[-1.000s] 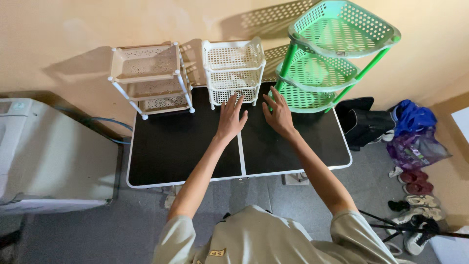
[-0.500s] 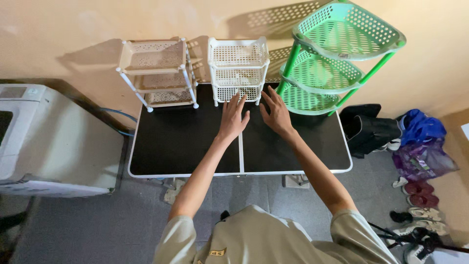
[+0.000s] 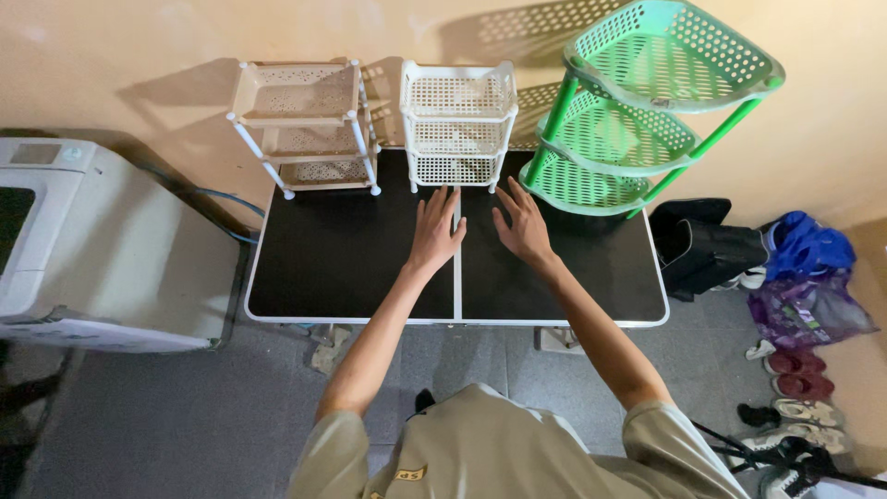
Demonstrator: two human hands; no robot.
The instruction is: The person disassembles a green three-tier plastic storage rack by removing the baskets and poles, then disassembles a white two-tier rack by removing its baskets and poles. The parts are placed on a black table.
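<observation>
Both hands pulled back from the white basket rack (image 3: pixel 456 125). A second ago the left hand (image 3: pixel 436 233) had its fingertips on the rack's bottom basket, and the right hand (image 3: pixel 525 227) touched its right side. At the end both hands lay flat and open on the black worktop (image 3: pixel 351 259), just in front of the rack and no longer touching it. The head camera also shifted, so the racks sat a bit more to the right and higher than before.

Green rack (image 3: pixel 647 111) — top cut off by edge.
</observation>
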